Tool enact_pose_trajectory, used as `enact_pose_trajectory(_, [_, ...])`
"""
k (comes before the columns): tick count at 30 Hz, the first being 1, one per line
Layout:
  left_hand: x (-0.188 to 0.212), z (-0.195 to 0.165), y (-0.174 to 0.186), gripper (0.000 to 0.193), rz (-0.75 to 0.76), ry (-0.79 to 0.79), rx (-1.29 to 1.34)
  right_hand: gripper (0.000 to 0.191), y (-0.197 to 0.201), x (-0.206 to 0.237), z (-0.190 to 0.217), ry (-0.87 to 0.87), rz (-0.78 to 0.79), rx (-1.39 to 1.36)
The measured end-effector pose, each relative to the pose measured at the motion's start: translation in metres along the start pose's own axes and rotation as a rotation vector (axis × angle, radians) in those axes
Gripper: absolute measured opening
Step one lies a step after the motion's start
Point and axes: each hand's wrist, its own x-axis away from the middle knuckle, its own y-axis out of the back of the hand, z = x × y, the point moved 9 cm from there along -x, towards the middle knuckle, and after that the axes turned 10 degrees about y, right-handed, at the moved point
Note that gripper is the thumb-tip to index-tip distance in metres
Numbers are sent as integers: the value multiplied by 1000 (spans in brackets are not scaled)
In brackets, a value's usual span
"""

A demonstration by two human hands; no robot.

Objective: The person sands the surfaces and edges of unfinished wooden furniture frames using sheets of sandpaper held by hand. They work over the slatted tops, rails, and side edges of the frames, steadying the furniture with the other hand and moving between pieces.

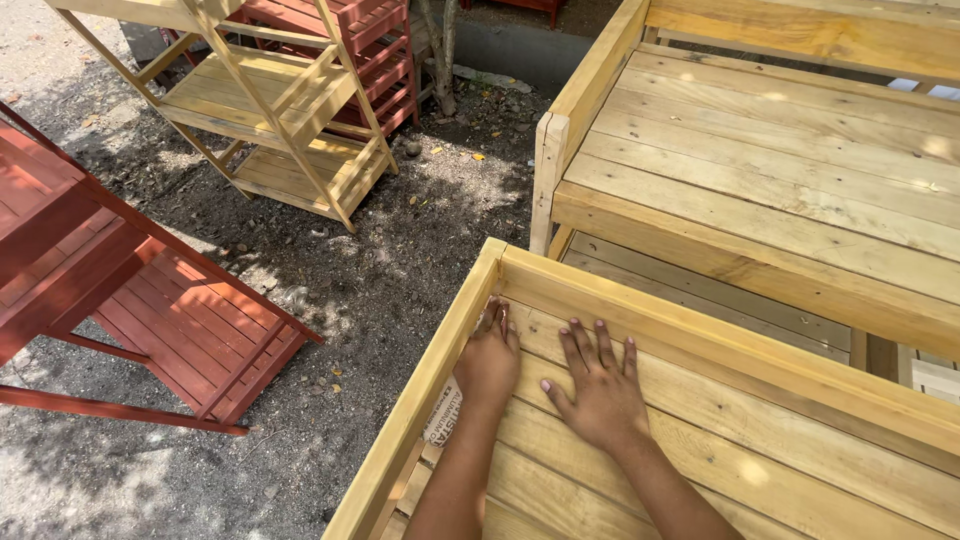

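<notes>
While the pale slatted wooden frame [760,440] fills the lower right, its long top rail [720,345] is seen running from the near left corner away to the right. Both hands are laid inside that corner: the left hand [488,362] is curled against the side board with its grip seemingly on a small sheet of paper [443,412], though what it clamps cannot be told, and the right hand [603,392] lies flat just beside it, fingers spread, gripping nothing.

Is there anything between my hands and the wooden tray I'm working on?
Nothing visible. Both hands already touch the tray: the right hand lies flat on its slats, and the left hand presses into the corner by the rim. A printed sheet shows beside the left wrist; it looks like sandpaper.
</notes>
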Motion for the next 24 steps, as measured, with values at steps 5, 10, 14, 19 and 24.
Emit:
enact_pose_trajectory(5, [41,26,15,47,22,49,-71,84,-9,-3,2,-6,32,1])
enact_pose_trajectory(10, [-4,3,-9,53,158,152,42,81,-8,-1,1,8,-16,31])
enact_pose_trajectory(14, [1,9,9,48,48,82,5,82,-12,-1,-1,-22,26,36])
enact_pose_trajectory(19, [101,81,39,59,94,146,-272,84,-13,-1,4,-4,-27,17])
enact_pose_trajectory(24, [95,75,42,46,55,115,25,81,-17,0,2,19,-110,56])
